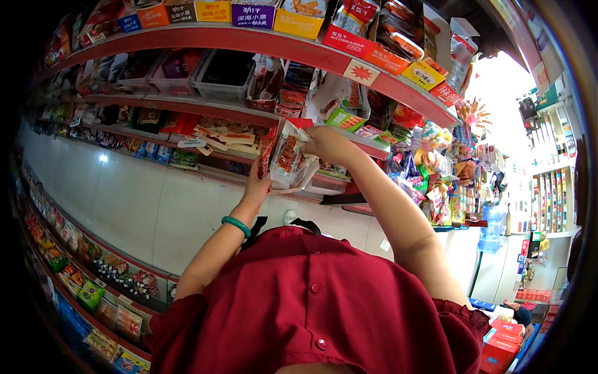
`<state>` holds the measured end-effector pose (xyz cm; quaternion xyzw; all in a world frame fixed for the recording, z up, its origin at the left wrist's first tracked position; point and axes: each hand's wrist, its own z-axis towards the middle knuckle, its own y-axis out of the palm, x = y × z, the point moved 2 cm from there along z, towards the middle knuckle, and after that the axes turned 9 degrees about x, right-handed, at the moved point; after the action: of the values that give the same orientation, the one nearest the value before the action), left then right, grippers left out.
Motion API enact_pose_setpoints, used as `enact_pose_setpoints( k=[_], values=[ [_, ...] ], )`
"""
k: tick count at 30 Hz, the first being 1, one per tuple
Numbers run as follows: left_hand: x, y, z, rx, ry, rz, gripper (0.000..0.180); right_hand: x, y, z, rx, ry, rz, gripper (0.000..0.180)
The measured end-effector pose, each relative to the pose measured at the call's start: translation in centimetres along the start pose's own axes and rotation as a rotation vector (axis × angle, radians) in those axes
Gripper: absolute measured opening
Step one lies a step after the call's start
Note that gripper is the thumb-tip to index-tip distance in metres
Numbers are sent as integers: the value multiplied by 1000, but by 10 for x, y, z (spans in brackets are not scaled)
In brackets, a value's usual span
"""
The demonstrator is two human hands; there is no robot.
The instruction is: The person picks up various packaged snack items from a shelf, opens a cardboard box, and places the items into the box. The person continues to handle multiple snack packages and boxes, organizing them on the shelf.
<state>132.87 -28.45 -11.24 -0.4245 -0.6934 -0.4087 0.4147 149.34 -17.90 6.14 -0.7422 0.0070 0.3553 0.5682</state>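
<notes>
In front of my body, at the edge of the snack shelf, a red and white cardboard display box (pixel 266 149) is tilted toward me. Clear packets (pixel 289 156) of reddish-brown snacks show inside it. My left hand (pixel 256 182), with a green bangle on its wrist, grips the box at its lower left side. At the box's upper right, my right hand (pixel 327 144) has its fingers curled on the edge of a clear packet; the fingertips are partly hidden.
Red-edged shelves (pixel 261 42) with snack boxes curve above my hands. Clear plastic bins (pixel 224 75) stand on the tier below. Another low snack rack (pixel 99 274) lines the left. Hanging toys and bags (pixel 436 162) and blue water bottles (pixel 492 227) are at the right.
</notes>
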Motion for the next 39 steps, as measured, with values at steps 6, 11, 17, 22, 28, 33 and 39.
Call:
enact_pose_setpoints(
  k=[6, 11, 17, 22, 28, 33, 39],
  values=[
    [11, -5, -12, -52, -131, -48, 62, 9, 7, 23, -278, -60, -213, 33],
    [16, 1, -17, -65, -36, -63, 61, 16, 37, 19, 64, -124, -351, 45],
    [11, 8, -21, -38, -86, -59, 62, 2, 50, 11, 90, -32, -555, 53],
    [25, 17, -27, -38, -99, -151, 61, 13, 54, 6, 310, -47, -195, 48],
    [15, 18, -27, -60, -191, -202, 58, 11, 52, -1, 422, -43, -136, 44],
    [32, 22, -39, -18, -269, -134, 56, 13, 29, -10, 355, -52, 76, 41],
    [29, 21, -38, -21, -309, -240, 55, 0, 29, -27, 559, -226, 96, 36]
  ],
)
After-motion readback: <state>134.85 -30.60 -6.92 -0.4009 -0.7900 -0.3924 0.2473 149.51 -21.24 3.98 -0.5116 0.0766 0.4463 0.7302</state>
